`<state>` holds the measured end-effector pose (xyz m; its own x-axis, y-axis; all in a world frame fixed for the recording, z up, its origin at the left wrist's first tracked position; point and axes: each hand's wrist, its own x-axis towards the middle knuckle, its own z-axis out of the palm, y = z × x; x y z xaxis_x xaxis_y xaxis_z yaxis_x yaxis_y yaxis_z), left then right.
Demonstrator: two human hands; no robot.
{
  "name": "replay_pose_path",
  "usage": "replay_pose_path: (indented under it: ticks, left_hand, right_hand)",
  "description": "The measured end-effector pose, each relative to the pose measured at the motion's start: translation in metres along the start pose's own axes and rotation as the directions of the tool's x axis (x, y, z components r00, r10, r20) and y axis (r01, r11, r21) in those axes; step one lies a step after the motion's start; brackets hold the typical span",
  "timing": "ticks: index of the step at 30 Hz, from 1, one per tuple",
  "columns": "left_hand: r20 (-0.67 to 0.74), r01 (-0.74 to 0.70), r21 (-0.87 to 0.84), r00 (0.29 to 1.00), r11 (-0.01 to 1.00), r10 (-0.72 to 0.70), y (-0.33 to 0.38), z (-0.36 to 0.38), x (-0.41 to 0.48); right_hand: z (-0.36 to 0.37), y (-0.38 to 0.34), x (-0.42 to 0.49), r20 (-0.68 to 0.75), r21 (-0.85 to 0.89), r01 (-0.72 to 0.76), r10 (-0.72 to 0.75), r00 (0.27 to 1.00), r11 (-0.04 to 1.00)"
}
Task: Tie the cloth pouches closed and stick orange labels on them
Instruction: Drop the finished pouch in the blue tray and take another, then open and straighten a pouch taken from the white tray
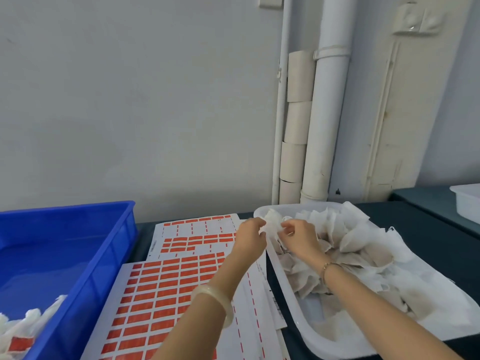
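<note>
**A:** Item one, the room?

**B:** Pale wall (130,100) straight ahead of you. A socket (270,1) sits at the top edge and a white pipe (327,113) runs down to the floor. Cardboard rolls (298,120) are stacked upright just beside the pipe.

**A:** Item two, the surface?

**B:** Dark surface (415,229). On your left stands a blue crate (111,245). In its near corner lie finished pouches (18,331), and one of them shows an orange label (20,344). In the middle lie the label sheets (166,294), overlapping; the near one is mostly full of orange rectangles, and the far one has gaps. On your right is a white tray (288,289), heaped with untied pouches (363,250). A second tray (467,203) stands well apart at the far right, on a separate surface.

**A:** Item three, your hands?

**B:** Both arms reach forward and meet over the far left corner of the white tray. Your left hand (250,239) crosses above the label sheets, with a pale bangle (215,300) on its wrist. Your right hand (298,237) crosses above the heap, with a thin bracelet (328,267) on its wrist.

**A:** Item four, the fingers?

**B:** Both sets are curled. Left fingers (259,226) and right fingers (287,227) pinch the top of one cloth pouch (274,222), held between the hands just above the tray's rim. Whether its string is knotted, I cannot tell.
</note>
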<state>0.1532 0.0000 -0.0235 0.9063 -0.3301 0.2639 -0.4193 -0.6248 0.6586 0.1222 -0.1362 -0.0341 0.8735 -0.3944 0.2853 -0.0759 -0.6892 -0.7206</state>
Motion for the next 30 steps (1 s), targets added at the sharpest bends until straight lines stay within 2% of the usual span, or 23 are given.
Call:
replay_pose_path:
  ticks: [4,6,9,19,21,23,26,30]
  left_hand:
    - [0.076,-0.030,0.074,0.997,0.997,0.024,-0.007,0.007,0.013]
    - [0.115,-0.088,0.125,0.991,0.988,0.074,-0.009,0.010,0.017]
    - [0.127,-0.137,0.135,0.985,0.981,0.120,-0.012,0.013,0.019]
    - [-0.139,-0.249,0.008,0.959,0.968,0.248,-0.017,0.008,0.018]
    - [-0.226,-0.231,-0.040,0.950,0.972,0.217,-0.015,0.005,0.012]
    - [-0.309,-0.175,-0.177,0.944,0.969,0.114,-0.011,0.000,0.000]
    - [-0.351,-0.131,-0.471,0.935,0.872,-0.049,-0.004,-0.008,-0.033]
    - [-0.364,-0.100,-0.658,0.910,0.746,-0.198,-0.001,-0.027,-0.078]
  right_hand:
    - [0.018,-0.005,0.012,-0.038,0.013,-0.008,0.008,0.999,1.000]
    - [0.022,-0.008,0.014,-0.077,0.005,0.001,-0.001,0.997,1.000]
    - [0.024,-0.011,0.014,-0.103,-0.003,0.028,-0.028,0.994,1.000]
    - [0.013,-0.025,0.004,-0.196,0.080,0.178,-0.160,0.967,0.981]
    - [0.005,-0.034,-0.002,-0.196,0.091,0.225,-0.204,0.959,0.970]
    - [-0.003,-0.043,-0.012,-0.177,0.105,0.265,-0.244,0.953,0.959]
    - [-0.014,-0.060,-0.032,-0.142,0.156,0.287,-0.266,0.953,0.945]
    - [-0.029,-0.080,-0.067,-0.075,0.210,0.330,-0.321,0.944,0.920]
